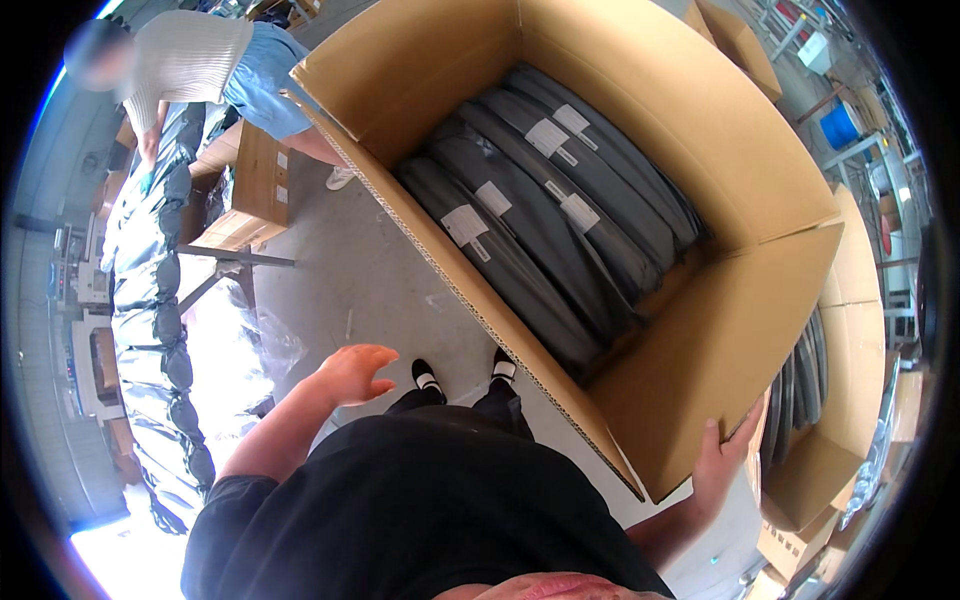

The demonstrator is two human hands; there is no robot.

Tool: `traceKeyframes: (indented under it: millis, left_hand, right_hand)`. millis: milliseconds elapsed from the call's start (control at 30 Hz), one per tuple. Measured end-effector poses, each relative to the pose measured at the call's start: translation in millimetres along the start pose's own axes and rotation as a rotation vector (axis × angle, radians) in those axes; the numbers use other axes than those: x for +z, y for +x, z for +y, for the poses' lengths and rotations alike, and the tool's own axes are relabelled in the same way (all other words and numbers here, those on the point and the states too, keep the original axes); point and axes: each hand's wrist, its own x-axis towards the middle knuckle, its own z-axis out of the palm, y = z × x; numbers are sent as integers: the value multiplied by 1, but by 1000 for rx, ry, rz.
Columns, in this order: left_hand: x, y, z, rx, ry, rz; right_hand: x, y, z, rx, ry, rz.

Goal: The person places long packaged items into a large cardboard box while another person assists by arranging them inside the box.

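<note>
A large open cardboard box (740, 330) stands in front of me, turned at a slant. Inside it, several long bundles in dark grey plastic bags (550, 180) lie side by side, with white labels on them. My right hand (722, 462) grips the box at the edge of its near right wall, the thumb against the inner face. To the left of the box, my left hand (358, 374) hangs in the air with thumb and fingers apart. Nothing is in it, and it does not touch the box.
Another open box (850, 250) with dark bundles stands at the right. On the left, a long row of black-wrapped bundles (150, 310) runs beside a smaller carton (262, 185) on a stand. A person (190, 60) reaches toward that row. Shelving (860, 150) lines the far right.
</note>
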Motion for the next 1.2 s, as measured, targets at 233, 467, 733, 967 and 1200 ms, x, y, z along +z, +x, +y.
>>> traceKeyframes:
  millis: [233,467,733,967,1200]
  left_hand:
    - [8,-9,-4,-37,-29,-5]
    - [-1,-15,4,-125,-129,9]
    - [11,-10,-18,-136,-142,222]
    - [-28,5,-19,-62,-290,693]
    - [-27,23,-25,-70,-375,652]
  right_hand:
    - [-13,23,4,-58,-429,204]
    - [-1,39,-5,-148,-460,216]
    - [12,47,0,-143,-548,176]
    - [14,46,8,-158,-699,168]
    - [16,43,11,-176,-740,165]
